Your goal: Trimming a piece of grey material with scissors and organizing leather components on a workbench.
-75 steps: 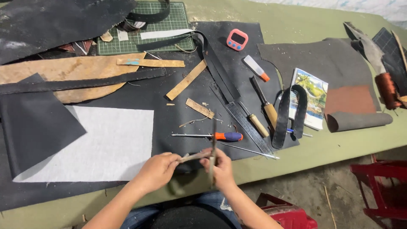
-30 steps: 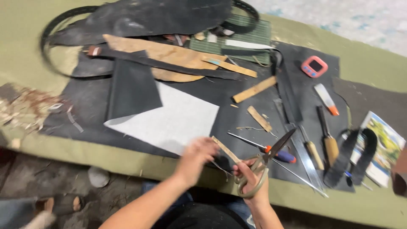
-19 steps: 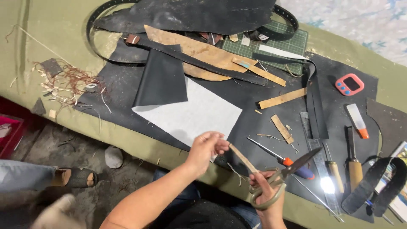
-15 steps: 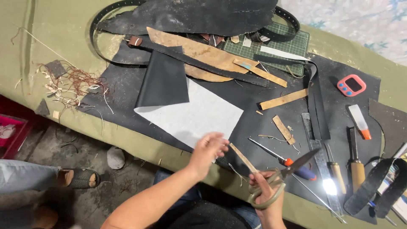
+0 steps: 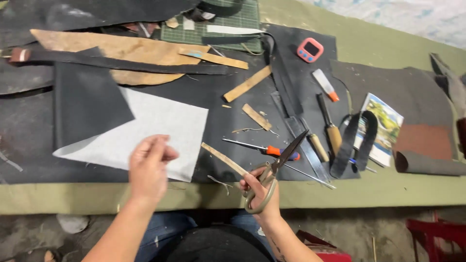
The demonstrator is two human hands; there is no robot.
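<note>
Surface [image 5: 340, 191]: olive-green, long, seen from above; most of it was covered with dark sheets and tools.
Black leather sheets [image 5: 87, 102]: largest pieces, spread flat across the left and middle; a tan hide piece [image 5: 116, 51] was laid over them at the top.
White sheet [image 5: 145, 131]: pale, rectangular, laid on the black leather, just under the left hand.
Cutting mat [image 5: 218, 24]: green, gridded, at the far edge.
Left hand [image 5: 148, 165]: raised above the white sheet; grip loosely pinched, nothing seen held in it.
Right hand [image 5: 259, 194]: at the near edge; grip clenched through the handles of the scissors [image 5: 276, 165], with the end of the tan strip [image 5: 224, 157] also held at that hand.
Scissors: large, metal, blades parted, points aimed up and right, over the orange-handled screwdriver [image 5: 262, 149].
Tan strip: thin, narrow, pale brown, straight, slanted up-left from the right hand, off the surface.
Step judged: trimming of the strip, paused between cuts.
Next move judged: the strip's free end would need to be taken by the left hand and steadied between the blades.
Pink timer [image 5: 309, 50]: small, far right of the mat.
</note>
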